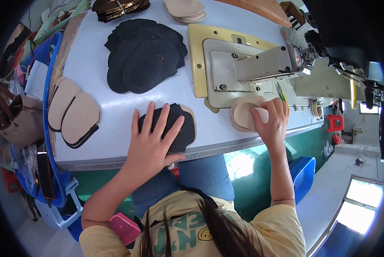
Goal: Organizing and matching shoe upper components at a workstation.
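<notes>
left hand (151, 143) flat, fingers spread, pressing black felt-like rounded piece (179, 126) near surface (97, 64) edge | right hand (272, 118) pinching beige oval stack (243, 115) beside sewing machine (260, 64)

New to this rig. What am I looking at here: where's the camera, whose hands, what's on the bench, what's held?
One picture, from a fisheye camera worn on a person's head, looking down; that is why straight edges bend. No robot: both hands are the person's own.

The left hand lies flat on a dark shoe-shaped piece on the pale worktable. The right hand has its grip on a small stack of beige pieces beside the sewing machine.

Also there: a pile of dark cut pieces, beige pieces with dark edging at the left and another beige stack at the far edge.
</notes>
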### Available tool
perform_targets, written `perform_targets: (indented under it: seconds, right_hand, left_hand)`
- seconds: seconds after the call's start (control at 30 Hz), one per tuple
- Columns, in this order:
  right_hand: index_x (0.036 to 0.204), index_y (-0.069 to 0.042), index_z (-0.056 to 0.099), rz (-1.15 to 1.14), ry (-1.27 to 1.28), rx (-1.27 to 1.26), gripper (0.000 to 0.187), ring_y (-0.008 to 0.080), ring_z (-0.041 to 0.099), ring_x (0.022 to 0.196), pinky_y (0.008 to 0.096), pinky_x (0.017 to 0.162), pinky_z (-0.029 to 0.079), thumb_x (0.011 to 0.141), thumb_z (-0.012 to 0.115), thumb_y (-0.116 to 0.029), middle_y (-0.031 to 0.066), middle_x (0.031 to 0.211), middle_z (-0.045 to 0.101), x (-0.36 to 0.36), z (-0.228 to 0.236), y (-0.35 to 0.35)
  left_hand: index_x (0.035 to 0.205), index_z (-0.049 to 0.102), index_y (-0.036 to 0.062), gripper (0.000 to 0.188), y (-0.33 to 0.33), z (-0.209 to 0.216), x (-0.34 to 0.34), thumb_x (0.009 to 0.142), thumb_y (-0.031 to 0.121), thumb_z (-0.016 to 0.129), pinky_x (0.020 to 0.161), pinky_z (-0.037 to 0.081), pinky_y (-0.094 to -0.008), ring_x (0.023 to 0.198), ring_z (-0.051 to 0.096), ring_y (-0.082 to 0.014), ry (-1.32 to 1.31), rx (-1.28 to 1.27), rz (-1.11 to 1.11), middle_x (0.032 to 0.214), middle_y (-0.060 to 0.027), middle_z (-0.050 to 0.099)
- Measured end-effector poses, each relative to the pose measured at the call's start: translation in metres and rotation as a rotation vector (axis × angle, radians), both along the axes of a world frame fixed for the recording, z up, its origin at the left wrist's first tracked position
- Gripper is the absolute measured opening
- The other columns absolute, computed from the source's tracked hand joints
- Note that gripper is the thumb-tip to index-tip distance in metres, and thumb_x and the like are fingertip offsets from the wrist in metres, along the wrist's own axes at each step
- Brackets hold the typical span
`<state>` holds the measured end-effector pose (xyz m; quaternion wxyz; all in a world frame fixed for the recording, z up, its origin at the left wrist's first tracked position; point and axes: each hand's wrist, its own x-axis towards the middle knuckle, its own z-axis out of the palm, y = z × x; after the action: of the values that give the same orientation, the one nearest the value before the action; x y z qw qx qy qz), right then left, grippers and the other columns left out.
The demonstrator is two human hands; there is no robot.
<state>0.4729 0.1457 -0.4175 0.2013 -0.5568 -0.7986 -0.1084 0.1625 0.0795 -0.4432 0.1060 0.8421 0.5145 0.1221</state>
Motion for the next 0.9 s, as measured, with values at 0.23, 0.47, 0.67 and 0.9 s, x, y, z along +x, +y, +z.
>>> perform_targets:
  seconds: [0.23,0.47,0.67,0.9]
  right_hand:
    - [0.088,0.001,0.057,0.005,0.634,-0.621,0.019,0.0185,0.060,0.088,0.0292,0.080,0.050,0.074,0.061,0.013,0.0096,0.106,0.061,0.017,0.019,-0.016]
    - [0.092,0.003,0.064,0.321,0.935,-0.414,0.021,0.0177,0.060,0.090,0.0242,0.077,0.046,0.074,0.059,0.013,0.0122,0.090,0.062,0.011,0.035,-0.016]
    - [0.105,0.003,0.059,0.031,1.072,-0.837,0.022,0.0085,0.060,0.078,0.0207,0.071,0.048,0.083,0.060,0.006,0.0053,0.091,0.064,-0.093,-0.007,-0.013]
    - [0.105,0.005,0.057,0.107,1.217,-1.016,0.020,0.0082,0.063,0.075,0.0198,0.067,0.051,0.086,0.063,0.000,0.0066,0.088,0.066,-0.130,-0.023,-0.016]
  left_hand:
    - [0.128,0.054,0.0097,0.072,-0.023,-0.008,-0.014,0.070,0.049,0.071,0.102,0.028,-0.0588,0.126,0.038,-0.0385,-0.231,0.236,0.066,0.134,-0.0180,0.043]
    - [0.111,0.059,0.0022,0.048,-0.053,-0.031,-0.037,0.072,0.026,0.074,0.096,0.038,-0.0532,0.115,0.051,-0.0361,-0.275,0.306,0.104,0.121,-0.0168,0.053]
    - [0.111,0.059,0.0030,0.048,-0.052,-0.032,-0.042,0.073,0.027,0.074,0.096,0.039,-0.0519,0.115,0.052,-0.0349,-0.248,0.268,0.074,0.121,-0.0166,0.053]
    - [0.111,0.062,0.0055,0.050,-0.054,-0.033,-0.041,0.071,0.031,0.075,0.090,0.041,-0.0464,0.111,0.055,-0.0329,-0.318,0.292,0.117,0.115,-0.0139,0.050]
